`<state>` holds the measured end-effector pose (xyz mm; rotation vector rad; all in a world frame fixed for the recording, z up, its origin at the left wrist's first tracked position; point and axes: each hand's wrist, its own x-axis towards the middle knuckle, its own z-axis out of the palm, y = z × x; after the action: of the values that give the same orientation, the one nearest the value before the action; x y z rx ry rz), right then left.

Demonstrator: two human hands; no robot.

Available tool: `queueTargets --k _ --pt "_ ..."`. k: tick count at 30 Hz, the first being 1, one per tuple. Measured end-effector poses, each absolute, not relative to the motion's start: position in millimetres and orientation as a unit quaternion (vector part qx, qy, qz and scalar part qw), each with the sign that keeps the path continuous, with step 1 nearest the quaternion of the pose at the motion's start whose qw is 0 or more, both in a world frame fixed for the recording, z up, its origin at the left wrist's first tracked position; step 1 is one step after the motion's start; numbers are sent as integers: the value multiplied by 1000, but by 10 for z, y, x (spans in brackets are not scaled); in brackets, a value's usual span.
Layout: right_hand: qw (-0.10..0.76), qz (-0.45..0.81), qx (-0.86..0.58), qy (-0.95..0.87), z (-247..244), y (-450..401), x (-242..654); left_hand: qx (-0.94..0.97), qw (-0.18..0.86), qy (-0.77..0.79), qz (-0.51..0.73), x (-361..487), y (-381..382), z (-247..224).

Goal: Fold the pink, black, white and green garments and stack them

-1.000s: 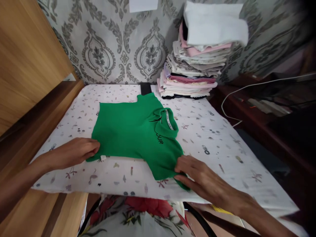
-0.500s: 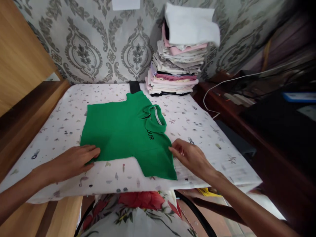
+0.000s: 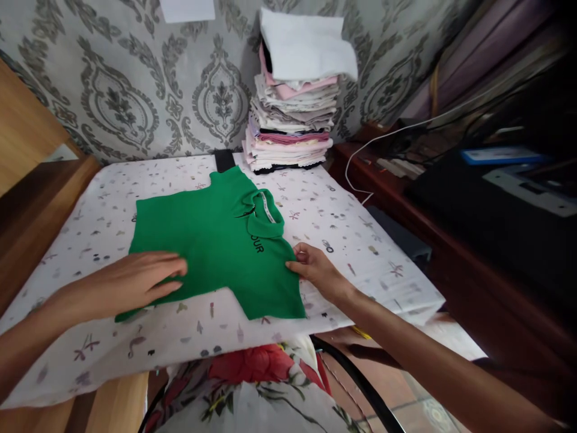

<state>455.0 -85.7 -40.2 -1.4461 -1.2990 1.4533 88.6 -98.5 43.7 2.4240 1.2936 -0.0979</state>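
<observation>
A green polo shirt lies spread on the white patterned cloth of the table, its collar toward the right and black lettering near the collar. My left hand is over the shirt's lower left part, fingers apart and slightly blurred, with nothing visibly held. At the shoulder edge below the collar, my right hand pinches the green fabric between thumb and fingers.
A tall stack of folded clothes stands at the back against the patterned wall. Beside it lies a small black item. Dark furniture with a white cable is on the right, a wooden panel on the left.
The view has shifted to the right. My left hand has come up over the shirt, and the shirt's lower left corner now shows past my wrist. My right hand remains at the shoulder edge.
</observation>
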Motion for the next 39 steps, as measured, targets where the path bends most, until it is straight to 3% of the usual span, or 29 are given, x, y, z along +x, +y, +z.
queueTargets --k 5,8,13,19,24,31,34,39 --pt "381 569 -562 -463 -459 -949 4506 906 139 391 83 2155 -221 396" --pt "389 586 -557 -442 -466 -984 4507 923 102 364 70 2680 177 148" --pt "392 641 -510 -418 -450 -996 4553 907 171 380 67 3073 495 -77" --pt "317 686 -493 -431 -303 -1061 4621 889 180 408 108 3109 436 -169" --pt "373 731 -430 -376 -153 -1301 4545 896 127 401 144 3138 319 -343" --pt "342 768 -473 -265 -283 -1567 4526 917 54 340 202 2854 83 -319" --pt "364 725 -502 -298 -330 -1618 4537 917 72 334 205 2517 -151 -273" --pt "346 694 -507 -377 -327 -1640 4522 921 161 339 109 2085 -738 -357"
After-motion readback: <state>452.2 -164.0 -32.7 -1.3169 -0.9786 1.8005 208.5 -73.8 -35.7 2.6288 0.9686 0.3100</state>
